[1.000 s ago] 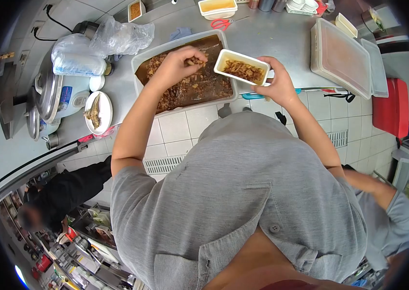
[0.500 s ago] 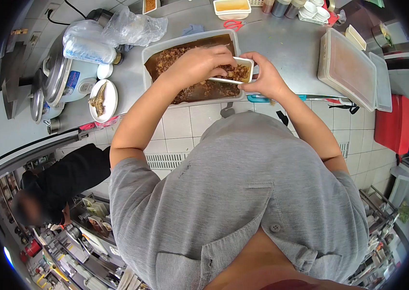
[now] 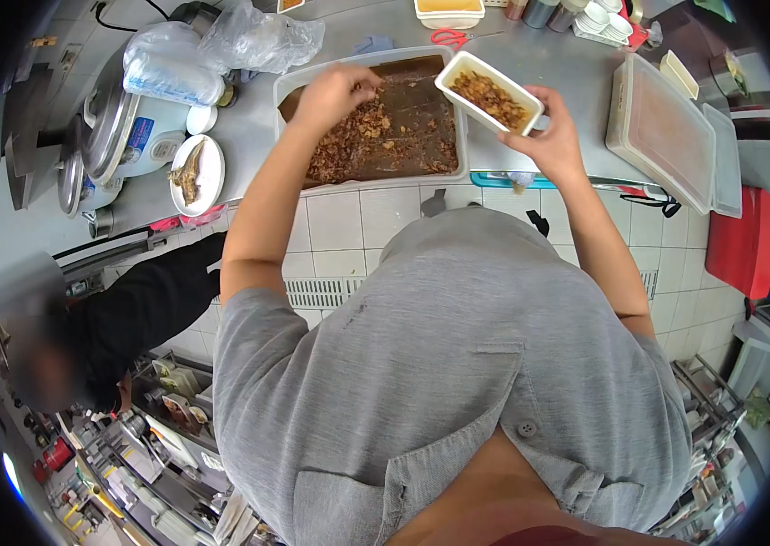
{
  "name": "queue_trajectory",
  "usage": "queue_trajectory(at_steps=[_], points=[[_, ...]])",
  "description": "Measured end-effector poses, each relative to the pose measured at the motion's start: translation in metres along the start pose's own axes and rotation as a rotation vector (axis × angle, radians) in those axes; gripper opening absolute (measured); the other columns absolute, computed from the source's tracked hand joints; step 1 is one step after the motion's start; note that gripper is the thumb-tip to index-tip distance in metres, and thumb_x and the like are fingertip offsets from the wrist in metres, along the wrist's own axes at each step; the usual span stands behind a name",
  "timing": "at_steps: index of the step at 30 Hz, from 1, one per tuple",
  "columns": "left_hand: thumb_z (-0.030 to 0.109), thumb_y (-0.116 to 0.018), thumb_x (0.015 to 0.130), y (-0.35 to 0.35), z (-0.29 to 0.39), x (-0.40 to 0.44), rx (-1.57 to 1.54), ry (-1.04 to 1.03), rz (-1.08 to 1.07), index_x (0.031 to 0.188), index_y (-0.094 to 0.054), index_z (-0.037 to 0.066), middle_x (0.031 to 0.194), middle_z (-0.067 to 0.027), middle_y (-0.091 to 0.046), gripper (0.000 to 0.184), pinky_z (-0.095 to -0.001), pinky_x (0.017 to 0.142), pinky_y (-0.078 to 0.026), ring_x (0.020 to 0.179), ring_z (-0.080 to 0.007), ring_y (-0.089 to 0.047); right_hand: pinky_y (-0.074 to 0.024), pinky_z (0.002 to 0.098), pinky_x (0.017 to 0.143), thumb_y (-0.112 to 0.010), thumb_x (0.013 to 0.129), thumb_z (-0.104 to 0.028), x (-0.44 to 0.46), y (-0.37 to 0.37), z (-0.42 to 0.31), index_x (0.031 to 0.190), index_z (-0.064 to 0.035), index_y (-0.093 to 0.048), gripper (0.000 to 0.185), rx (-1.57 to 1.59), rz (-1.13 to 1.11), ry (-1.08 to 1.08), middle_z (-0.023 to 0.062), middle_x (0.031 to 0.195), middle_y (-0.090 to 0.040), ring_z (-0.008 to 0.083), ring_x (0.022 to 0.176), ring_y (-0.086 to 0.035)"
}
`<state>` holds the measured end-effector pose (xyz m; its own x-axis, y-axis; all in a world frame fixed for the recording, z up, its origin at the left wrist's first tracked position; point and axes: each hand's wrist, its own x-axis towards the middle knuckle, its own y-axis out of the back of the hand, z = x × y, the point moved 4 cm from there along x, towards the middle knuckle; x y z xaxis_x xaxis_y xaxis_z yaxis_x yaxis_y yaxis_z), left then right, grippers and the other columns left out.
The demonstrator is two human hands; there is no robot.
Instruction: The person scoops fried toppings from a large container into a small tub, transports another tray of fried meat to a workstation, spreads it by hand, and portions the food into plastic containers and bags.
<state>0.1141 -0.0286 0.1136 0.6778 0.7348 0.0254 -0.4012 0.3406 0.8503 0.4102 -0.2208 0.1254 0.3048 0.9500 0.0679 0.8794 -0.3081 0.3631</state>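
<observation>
My right hand (image 3: 550,138) grips the end of a small white rectangular container (image 3: 532,116), thumb and fingers on its rim. The container is tilted and part-filled with brown crispy fried bits (image 3: 488,98). It is raised over the right end of a large translucent plastic tub (image 3: 465,150). That tub is lined with brown paper (image 3: 417,105), with more fried bits (image 3: 348,141) heaped mostly at its left. My left hand (image 3: 335,96) hovers over the tub's left part, its fingers curled; whatever they may hold is hidden.
Red scissors (image 3: 450,37) lie behind the tub, near a cream container (image 3: 450,14). A plate with a fish (image 3: 187,173) and large lidded pots (image 3: 116,123) stand left. Lidded plastic boxes (image 3: 662,132) are at right. Another person in black (image 3: 144,305) is at lower left.
My left hand has come out of the small container and moved left over the tub. My right hand has turned the small container and shifted it up and right.
</observation>
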Motion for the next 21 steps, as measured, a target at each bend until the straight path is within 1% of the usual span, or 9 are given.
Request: queue_trajectory(at_steps=[2,3,5,8,10,12,17,20,21], points=[[0.018,-0.08,0.079,-0.032,-0.022,-0.011,0.296,-0.088,-0.129,0.105,-0.074,0.015,0.107,0.0009,-0.071,0.027,-0.0419,0.089,-0.051,0.104,-0.0233,-0.063,-0.0579,0.0355,0.086,-0.091,0.063,-0.014,-0.009,0.008,0.002,0.126,0.0012,-0.053,0.075,-0.013,0.013,-0.023,0.0131,0.115,-0.064,0.0209,0.107,-0.063],[0.018,-0.08,0.079,-0.038,-0.02,-0.016,0.296,-0.09,-0.132,0.105,-0.074,0.015,0.107,0.0009,-0.071,0.027,-0.0419,0.089,-0.051,0.104,-0.0233,-0.063,-0.0585,0.036,0.086,-0.09,0.065,-0.014,-0.015,0.011,0.004,0.128,0.0006,-0.053,0.075,-0.001,0.004,-0.05,0.0123,0.118,-0.063,0.021,0.109,-0.061],[0.02,-0.081,0.075,-0.057,-0.015,-0.027,0.49,-0.125,-0.253,0.1,-0.074,0.018,0.103,0.0046,-0.068,0.026,-0.0442,0.09,-0.046,0.108,-0.0212,-0.059,-0.0591,0.0364,0.087,-0.09,0.066,-0.013,-0.023,0.016,0.008,0.129,0.0001,-0.053,0.074,0.01,-0.003,-0.079,0.0116,0.122,-0.061,0.0211,0.112,-0.06],[0.024,-0.082,0.074,-0.081,-0.023,-0.037,0.558,-0.183,-0.233,0.097,-0.074,0.02,0.101,0.0047,-0.067,0.025,-0.0428,0.093,-0.042,0.112,-0.0182,-0.056,-0.0581,0.038,0.088,-0.09,0.065,-0.014,-0.033,0.024,0.012,0.126,0.0009,-0.054,0.073,-0.056,0.031,-0.064,0.0119,0.117,-0.063,0.0215,0.108,-0.062],[0.023,-0.079,0.075,-0.085,-0.031,-0.041,0.553,-0.208,-0.197,0.092,-0.072,0.019,0.099,0.0063,-0.066,0.019,-0.0412,0.09,-0.042,0.109,-0.0176,-0.055,-0.0578,0.0358,0.088,-0.09,0.065,-0.013,-0.039,0.027,0.014,0.126,0.001,-0.054,0.072,-0.059,0.051,-0.112,0.0116,0.116,-0.063,0.0214,0.108,-0.061],[0.02,-0.075,0.075,-0.08,-0.034,-0.045,0.648,-0.189,-0.32,0.088,-0.07,0.02,0.099,0.0082,-0.066,0.013,-0.0403,0.087,-0.041,0.106,-0.0169,-0.055,-0.0564,0.0351,0.089,-0.09,0.065,-0.013,-0.043,0.031,0.021,0.126,0.0012,-0.054,0.072,-0.052,0.069,-0.106,0.0117,0.115,-0.064,0.0215,0.107,-0.061],[0.019,-0.075,0.073,-0.038,-0.052,-0.065,0.739,-0.165,-0.268,0.086,-0.071,0.02,0.097,0.0074,-0.066,0.014,-0.0399,0.087,-0.04,0.105,-0.0169,-0.055,-0.0484,0.0346,0.095,-0.09,0.066,-0.015,-0.052,0.047,0.038,0.125,0.0027,-0.055,0.071,-0.078,0.143,-0.117,0.0127,0.115,-0.064,0.0221,0.105,-0.061],[0.019,-0.077,0.073,-0.021,-0.047,-0.065,0.779,-0.092,-0.315,0.089,-0.073,0.019,0.097,0.0047,-0.067,0.016,-0.0402,0.088,-0.04,0.106,-0.0185,-0.056,-0.0487,0.0348,0.095,-0.09,0.066,-0.015,-0.055,0.05,0.045,0.124,0.0029,-0.056,0.07,-0.09,0.164,-0.124,0.0132,0.114,-0.064,0.022,0.105,-0.06],[0.017,-0.077,0.074,-0.02,-0.041,-0.059,0.661,-0.051,-0.271,0.091,-0.073,0.017,0.099,0.0028,-0.068,0.017,-0.0424,0.088,-0.043,0.108,-0.0208,-0.057,-0.0487,0.0348,0.095,-0.09,0.066,-0.015,-0.055,0.05,0.045,0.124,0.0029,-0.056,0.07,-0.09,0.164,-0.123,0.0132,0.114,-0.064,0.022,0.105,-0.06]])
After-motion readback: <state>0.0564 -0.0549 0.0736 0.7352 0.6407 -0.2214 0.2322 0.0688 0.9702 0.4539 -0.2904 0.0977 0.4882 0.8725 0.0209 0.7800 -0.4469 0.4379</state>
